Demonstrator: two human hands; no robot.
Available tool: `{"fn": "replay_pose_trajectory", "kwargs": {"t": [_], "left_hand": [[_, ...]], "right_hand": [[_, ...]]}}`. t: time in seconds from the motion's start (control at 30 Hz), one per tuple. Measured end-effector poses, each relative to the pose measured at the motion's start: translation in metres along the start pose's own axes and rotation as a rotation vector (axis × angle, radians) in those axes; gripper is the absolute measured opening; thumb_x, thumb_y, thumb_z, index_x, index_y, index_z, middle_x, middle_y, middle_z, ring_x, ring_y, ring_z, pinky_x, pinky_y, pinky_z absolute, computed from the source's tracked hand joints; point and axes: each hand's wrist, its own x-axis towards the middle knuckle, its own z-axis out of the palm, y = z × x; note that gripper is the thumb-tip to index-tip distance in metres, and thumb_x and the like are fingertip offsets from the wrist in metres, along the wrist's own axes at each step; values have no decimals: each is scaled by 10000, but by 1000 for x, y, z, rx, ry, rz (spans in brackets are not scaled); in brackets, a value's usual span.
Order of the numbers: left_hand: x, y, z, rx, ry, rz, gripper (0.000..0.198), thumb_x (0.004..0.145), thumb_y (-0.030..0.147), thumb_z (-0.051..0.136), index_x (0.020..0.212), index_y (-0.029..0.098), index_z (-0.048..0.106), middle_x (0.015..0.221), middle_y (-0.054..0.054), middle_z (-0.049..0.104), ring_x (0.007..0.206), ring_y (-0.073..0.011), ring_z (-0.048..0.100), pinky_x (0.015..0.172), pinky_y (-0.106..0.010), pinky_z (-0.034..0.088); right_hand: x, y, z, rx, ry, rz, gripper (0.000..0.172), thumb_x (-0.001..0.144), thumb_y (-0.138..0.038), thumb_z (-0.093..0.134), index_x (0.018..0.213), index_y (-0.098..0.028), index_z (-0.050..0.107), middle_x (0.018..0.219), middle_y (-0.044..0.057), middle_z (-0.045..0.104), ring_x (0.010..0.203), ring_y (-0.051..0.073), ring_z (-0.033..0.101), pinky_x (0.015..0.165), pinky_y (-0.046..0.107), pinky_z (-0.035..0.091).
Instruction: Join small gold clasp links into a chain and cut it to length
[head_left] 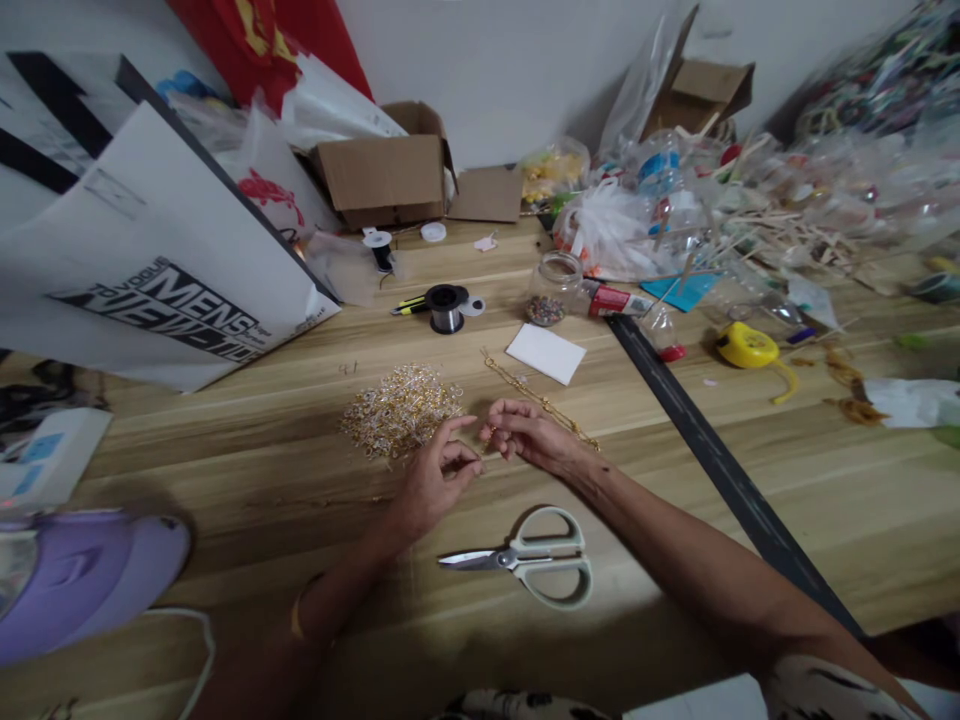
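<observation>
My left hand (439, 478) is just right of a pile of small gold and silver-coloured pieces (401, 410). Its index finger reaches out while the thumb and other fingers close at the tips; what they hold is too small to name. Facing it, my right hand (529, 432) pinches a small gold-coloured piece (487, 436). A gold chain (517, 380) runs along the table behind the right hand and emerges past its wrist. Scissors (517, 558) with pale handles lie on the near side of both hands, blades pointing left.
Behind the hands are a wire spool (446, 310), a white card (546, 353) and a jar of beads (551, 290). A dark strip (697, 450) crosses the table at right, near a yellow tape measure (746, 345). A large paper bag (157, 260) stands at left.
</observation>
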Motion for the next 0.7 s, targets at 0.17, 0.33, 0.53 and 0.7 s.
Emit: {"fn": "replay_pose_trajectory", "kwargs": {"t": [0.17, 0.33, 0.53, 0.7], "left_hand": [[1, -2, -4, -101, -58, -38, 579, 724, 178, 606, 1254, 163, 372, 717, 8, 628, 625, -113, 607, 629, -235, 483], [2, -4, -9, -42, -71, -43, 602, 696, 146, 611, 1252, 167, 382, 724, -2, 642, 660, -118, 612, 636, -226, 475], [4, -3, -14, 28, -110, -63, 513, 686, 152, 607, 1174, 159, 451, 698, 0, 640, 643, -123, 606, 628, -233, 463], [6, -3, -13, 72, -68, -52, 441, 680, 149, 612, 1109, 153, 508, 767, -30, 659, 710, -149, 622, 674, -266, 478]], "right_hand": [[1, 0, -2, 4, -19, 4, 178, 734, -243, 702, 779, -125, 576, 734, 28, 682, 490, 60, 591, 437, 137, 506], [-1, 1, -1, -69, -49, -9, 189, 740, -268, 699, 790, -129, 582, 737, 22, 672, 511, 65, 593, 443, 141, 496], [-3, 3, 2, -282, -124, -74, 207, 768, -323, 672, 792, -129, 605, 664, 8, 629, 561, 83, 590, 480, 160, 478], [-4, 0, 7, -355, -147, -74, 241, 771, -360, 663, 782, -130, 592, 693, 9, 619, 584, 81, 576, 519, 174, 468]]}}
